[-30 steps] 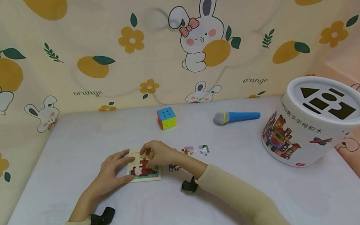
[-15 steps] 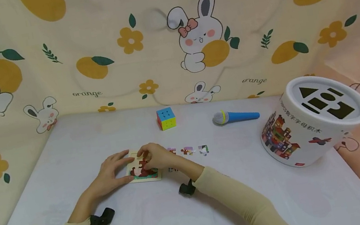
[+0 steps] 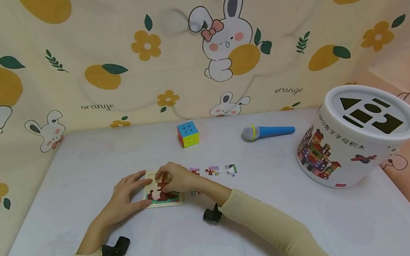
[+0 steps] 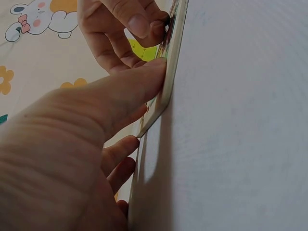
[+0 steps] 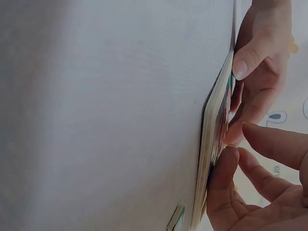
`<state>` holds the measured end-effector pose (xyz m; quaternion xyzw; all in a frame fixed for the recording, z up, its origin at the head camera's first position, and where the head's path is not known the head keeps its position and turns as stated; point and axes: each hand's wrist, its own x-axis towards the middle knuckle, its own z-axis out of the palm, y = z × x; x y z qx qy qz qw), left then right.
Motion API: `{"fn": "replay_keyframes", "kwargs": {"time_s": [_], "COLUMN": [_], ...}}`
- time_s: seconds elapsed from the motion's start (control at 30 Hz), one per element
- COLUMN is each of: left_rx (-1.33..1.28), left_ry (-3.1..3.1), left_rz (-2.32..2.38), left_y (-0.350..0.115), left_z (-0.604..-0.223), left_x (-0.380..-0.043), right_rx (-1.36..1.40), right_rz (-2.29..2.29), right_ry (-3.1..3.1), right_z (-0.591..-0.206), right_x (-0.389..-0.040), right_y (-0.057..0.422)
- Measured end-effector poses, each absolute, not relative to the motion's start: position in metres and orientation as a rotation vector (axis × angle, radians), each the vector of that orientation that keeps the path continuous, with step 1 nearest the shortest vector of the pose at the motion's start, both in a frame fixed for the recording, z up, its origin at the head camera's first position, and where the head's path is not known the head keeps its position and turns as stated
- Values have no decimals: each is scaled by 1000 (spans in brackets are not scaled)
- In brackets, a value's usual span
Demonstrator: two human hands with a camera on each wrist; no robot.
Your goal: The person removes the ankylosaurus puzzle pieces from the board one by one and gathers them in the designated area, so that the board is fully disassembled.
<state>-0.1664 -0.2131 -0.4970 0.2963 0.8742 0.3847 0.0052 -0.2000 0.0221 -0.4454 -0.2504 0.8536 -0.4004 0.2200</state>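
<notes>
A small wooden jigsaw puzzle board with a pale rim and a partly filled red-brown picture lies on the table. My left hand rests at its left side, fingers fairly straight. In the left wrist view its thumb presses on the board's edge. Over the board's upper right, my right hand is bent, thumb and fingertips close together at the picture. A dark puzzle piece shows at those fingertips in the left wrist view, mostly hidden. The right wrist view has the fingertips right at the board's surface.
Several loose puzzle pieces lie right of the board, some partly behind the right wrist. Further back are a puzzle cube and a blue toy microphone. A large white tub with a slotted lid stands at the right.
My right hand has shifted slightly left over the board, uncovering more of the loose pieces beside it. The left hand keeps its place at the board's left side.
</notes>
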Motion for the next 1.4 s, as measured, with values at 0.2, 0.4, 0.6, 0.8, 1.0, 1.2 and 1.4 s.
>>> {"fn": "replay_keyframes", "kwargs": {"time_s": [0.2,0.4,0.6,0.8,1.0,1.2,1.4], "left_rx": [929,919,925,927,918,912,922], "left_ry": [2724,2724,2716,2717,2720,2719,2724], "left_rz": [1219,1206,1203,1198,1200,1202,1195], "left_y": [-214,-213,-212,-212,-212,-213,-214], "left_z": [-496,-493,-491,-489,-492,-493,-495], "left_x": [-165,-164,-164,-163,-164,-164,-164], "right_rx": [-684,-697,-666,-671,-657,-649,-679], "right_rz": [-1029,-972,-1018,-1071,-1128,-1158,-1213], "right_ry": [2394,2420,2397,2403,2422,2439,2443], "right_z": [-443,-443,-445,-447,-448,-446,-441], "right_x": [-200,-201,-201,-200,-199,-199,-199], "right_y": [21,19,19,19,18,19,26]}}
